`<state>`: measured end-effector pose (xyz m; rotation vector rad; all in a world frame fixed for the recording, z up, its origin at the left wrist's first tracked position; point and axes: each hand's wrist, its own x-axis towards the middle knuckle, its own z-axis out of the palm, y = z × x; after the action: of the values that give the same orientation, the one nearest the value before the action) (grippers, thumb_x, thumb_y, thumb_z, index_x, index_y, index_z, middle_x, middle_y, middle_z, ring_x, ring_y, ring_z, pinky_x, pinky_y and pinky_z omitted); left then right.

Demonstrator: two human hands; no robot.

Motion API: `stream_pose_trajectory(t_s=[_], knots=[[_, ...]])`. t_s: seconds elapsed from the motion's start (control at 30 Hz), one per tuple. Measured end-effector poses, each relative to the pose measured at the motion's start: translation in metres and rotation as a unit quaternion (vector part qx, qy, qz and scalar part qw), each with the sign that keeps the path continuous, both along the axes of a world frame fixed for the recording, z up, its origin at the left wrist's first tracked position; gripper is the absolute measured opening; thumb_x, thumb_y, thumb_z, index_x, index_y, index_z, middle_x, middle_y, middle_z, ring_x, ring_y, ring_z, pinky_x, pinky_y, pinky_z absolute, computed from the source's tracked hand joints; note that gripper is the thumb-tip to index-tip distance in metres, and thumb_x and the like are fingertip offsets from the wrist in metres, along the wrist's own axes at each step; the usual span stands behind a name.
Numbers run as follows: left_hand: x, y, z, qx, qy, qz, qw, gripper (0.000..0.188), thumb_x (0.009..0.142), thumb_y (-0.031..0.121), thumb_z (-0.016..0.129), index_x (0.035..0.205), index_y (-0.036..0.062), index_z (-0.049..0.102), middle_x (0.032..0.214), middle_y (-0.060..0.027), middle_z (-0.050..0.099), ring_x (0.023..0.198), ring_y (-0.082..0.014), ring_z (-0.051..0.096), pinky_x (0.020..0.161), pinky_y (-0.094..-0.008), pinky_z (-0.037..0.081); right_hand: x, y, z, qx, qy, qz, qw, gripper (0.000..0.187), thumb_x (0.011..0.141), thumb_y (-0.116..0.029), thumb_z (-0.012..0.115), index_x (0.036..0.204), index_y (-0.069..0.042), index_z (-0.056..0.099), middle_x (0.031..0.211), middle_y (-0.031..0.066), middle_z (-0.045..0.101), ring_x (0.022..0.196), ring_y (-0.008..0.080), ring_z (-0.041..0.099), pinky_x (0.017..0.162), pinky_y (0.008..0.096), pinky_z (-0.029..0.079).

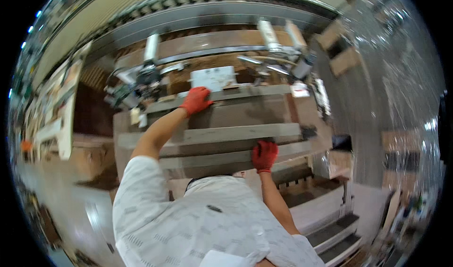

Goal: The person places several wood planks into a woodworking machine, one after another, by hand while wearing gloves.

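Observation:
My left hand (197, 101), in a red glove, is at the left part of the far long grey strip (255, 92). Its fingers and thumb close around that strip's edges. Nearer my body, my right hand (264, 156), also red-gloved, is curled over the near grey strip (212, 160). Its fingertips are partly hidden. Between the two hands lies another grey strip (240, 133), touched by neither. All three run crosswise over a brown board surface (231, 113). Just beyond my left hand lies a white sheet (213, 78).
Machine parts with cables (141, 80) stand at the far left, and a grey cylinder (303, 66) at the far right. Metal rails (212, 53) cross behind. Cardboard boxes (345, 61) and clear plastic wrap (401, 87) lie to the right. A wooden frame (63, 111) stands left.

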<state>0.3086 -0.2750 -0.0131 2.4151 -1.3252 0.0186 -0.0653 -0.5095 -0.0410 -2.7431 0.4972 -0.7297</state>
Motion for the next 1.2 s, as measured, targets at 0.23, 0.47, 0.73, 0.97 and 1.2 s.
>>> stream_pose_trajectory(t_s=[0.23, 0.47, 0.73, 0.97, 1.2], knots=[[-0.007, -0.025, -0.009, 0.070, 0.077, 0.045, 0.994, 0.054, 0.092, 0.043, 0.076, 0.129, 0.0066, 0.061, 0.126, -0.0174, 0.067, 0.115, -0.0383, 0.065, 0.098, -0.0492, 0.052, -0.002, 0.003, 0.013, 0.033, -0.043, -0.005, 0.999, 0.030, 0.088, -0.030, 0.069, 0.112, -0.012, 0.067, 0.108, 0.0154, 0.067, 0.105, 0.0422, 0.060, 0.104, 0.0580, 0.042], [-0.012, -0.059, -0.004, 0.253, 0.076, 0.085, 0.961, 0.068, 0.097, 0.063, 0.062, 0.137, 0.0091, 0.055, 0.132, -0.0243, 0.061, 0.122, -0.0472, 0.060, 0.099, -0.0597, 0.049, -0.010, 0.003, 0.019, 0.012, -0.047, -0.010, 0.999, 0.027, 0.089, -0.032, 0.069, 0.107, -0.012, 0.068, 0.108, 0.0159, 0.067, 0.105, 0.0419, 0.060, 0.101, 0.0567, 0.043], [0.005, -0.051, 0.002, 0.357, 0.172, 0.165, 0.903, 0.099, 0.090, 0.081, 0.056, 0.158, 0.0108, 0.039, 0.159, -0.0315, 0.042, 0.144, -0.0496, 0.047, 0.117, -0.0601, 0.040, -0.006, 0.008, 0.000, 0.051, -0.101, 0.050, 0.992, 0.023, 0.084, -0.029, 0.073, 0.101, -0.015, 0.070, 0.099, 0.0109, 0.069, 0.099, 0.0364, 0.063, 0.098, 0.0532, 0.045], [-0.003, -0.077, 0.009, 0.351, 0.159, 0.126, 0.914, 0.097, 0.092, 0.082, 0.055, 0.150, 0.0053, 0.042, 0.150, -0.0341, 0.051, 0.136, -0.0541, 0.053, 0.110, -0.0624, 0.045, -0.018, -0.012, -0.052, 0.003, -0.093, 0.027, 0.995, 0.026, 0.085, -0.035, 0.073, 0.103, -0.016, 0.071, 0.101, 0.0098, 0.070, 0.103, 0.0347, 0.064, 0.110, 0.0589, 0.039], [-0.005, -0.064, 0.012, 0.353, 0.153, 0.130, 0.914, 0.091, 0.096, 0.076, 0.057, 0.149, 0.0030, 0.043, 0.147, -0.0347, 0.053, 0.135, -0.0529, 0.054, 0.110, -0.0616, 0.046, -0.016, -0.008, -0.044, 0.049, -0.112, 0.061, 0.991, 0.027, 0.086, -0.035, 0.071, 0.104, -0.016, 0.071, 0.100, 0.0092, 0.070, 0.103, 0.0347, 0.064, 0.111, 0.0596, 0.038]])
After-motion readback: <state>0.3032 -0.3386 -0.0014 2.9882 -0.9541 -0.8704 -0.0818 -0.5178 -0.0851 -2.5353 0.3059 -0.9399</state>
